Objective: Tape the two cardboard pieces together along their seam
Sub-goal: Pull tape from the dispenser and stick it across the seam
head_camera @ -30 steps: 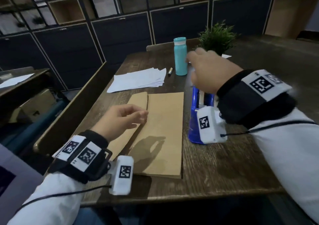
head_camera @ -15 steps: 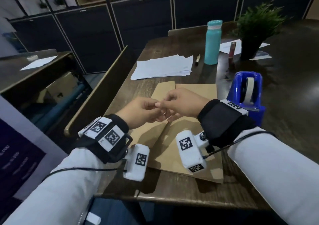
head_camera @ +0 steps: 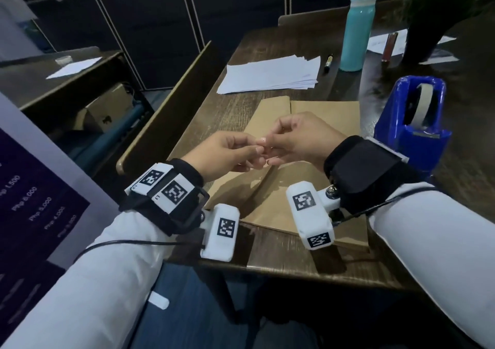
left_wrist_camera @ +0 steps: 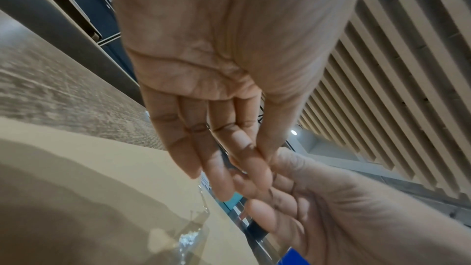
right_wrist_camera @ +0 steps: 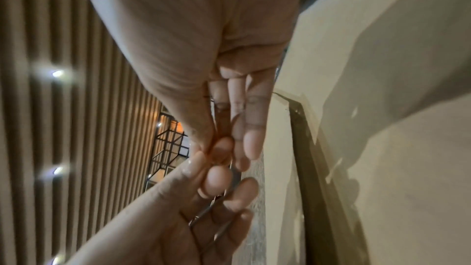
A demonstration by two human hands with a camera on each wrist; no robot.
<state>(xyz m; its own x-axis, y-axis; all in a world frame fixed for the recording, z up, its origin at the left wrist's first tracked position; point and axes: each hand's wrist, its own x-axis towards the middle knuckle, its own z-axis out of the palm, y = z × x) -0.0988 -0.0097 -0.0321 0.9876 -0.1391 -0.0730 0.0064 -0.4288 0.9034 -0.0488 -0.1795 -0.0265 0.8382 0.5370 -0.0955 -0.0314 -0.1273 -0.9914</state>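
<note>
Two brown cardboard pieces (head_camera: pixel 324 123) lie side by side on the wooden table, their seam (head_camera: pixel 278 172) running toward me. Both hands meet a little above the seam. My left hand (head_camera: pixel 254 149) and my right hand (head_camera: pixel 276 139) each pinch an end of a short clear tape piece (head_camera: pixel 262 142) between thumb and forefinger. In the left wrist view the left fingers (left_wrist_camera: pixel 242 158) touch the right hand's fingers over the cardboard (left_wrist_camera: pixel 102 178), where shiny clear tape (left_wrist_camera: pixel 191 237) lies on the seam. The right wrist view shows the same pinch (right_wrist_camera: pixel 219 152) beside the seam (right_wrist_camera: pixel 305 148).
A blue tape dispenser (head_camera: pixel 412 123) stands right of the cardboard. Behind it are a stack of white papers (head_camera: pixel 270 74), a pen (head_camera: pixel 328 63), a teal bottle (head_camera: pixel 357 30) and a potted plant (head_camera: pixel 439 14). A chair back (head_camera: pixel 171 102) lines the table's left edge.
The right hand left the dispenser and came to the middle; the left hand lifted off the left cardboard piece. They now hold the tape piece together over the seam.
</note>
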